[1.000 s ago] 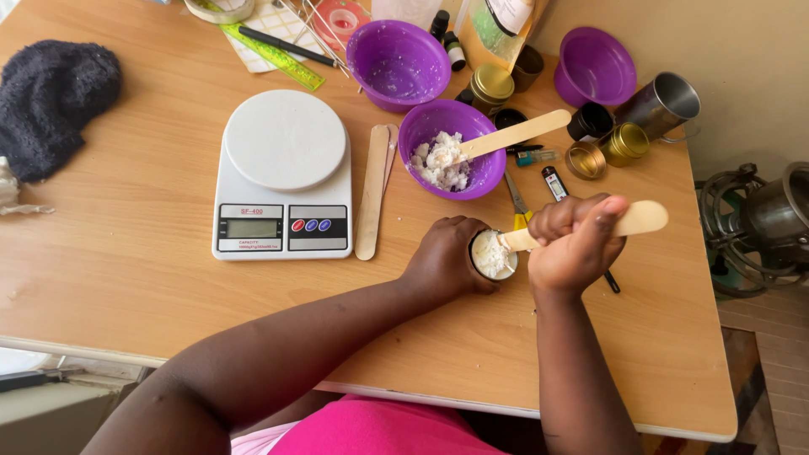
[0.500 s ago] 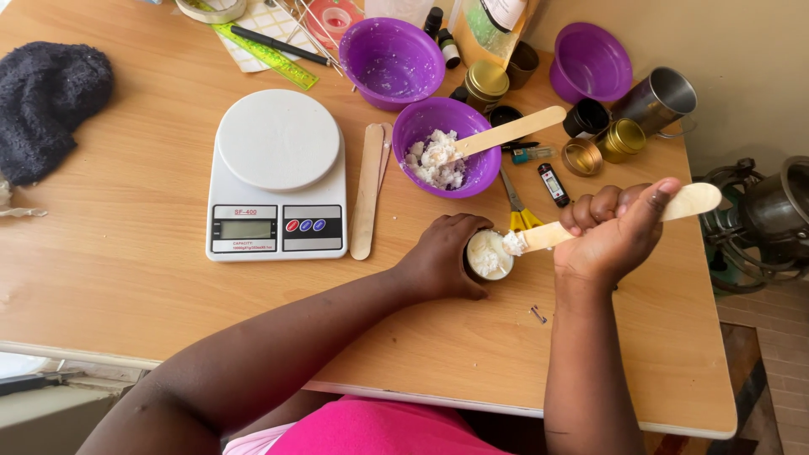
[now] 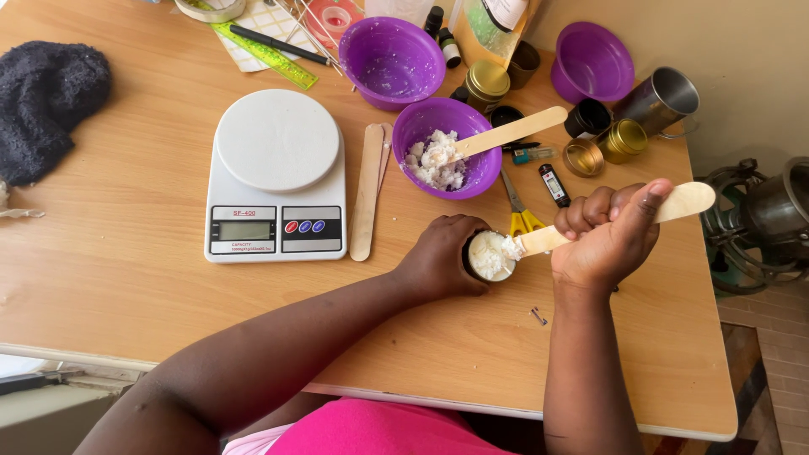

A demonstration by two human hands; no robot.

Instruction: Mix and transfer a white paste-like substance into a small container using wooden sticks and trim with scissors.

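Near the table's front edge, small wax-filled tin (image 3: 490,255) cupped by left hand (image 3: 442,255), right hand (image 3: 608,234) fisted around wooden stick (image 3: 607,221), tip touching the wax

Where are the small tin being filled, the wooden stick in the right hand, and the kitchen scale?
small tin (image 3: 489,255), head view, on the white filling inside it.
wooden stick (image 3: 687,201), head view, on its free broad end.
kitchen scale (image 3: 278,141), head view, on its round white platform.

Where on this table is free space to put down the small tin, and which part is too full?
Free: bare wood between the dark knitted cloth and the white scale, and the near edge below the scale. Crowded: the far right, around the purple bowls and gold tins.
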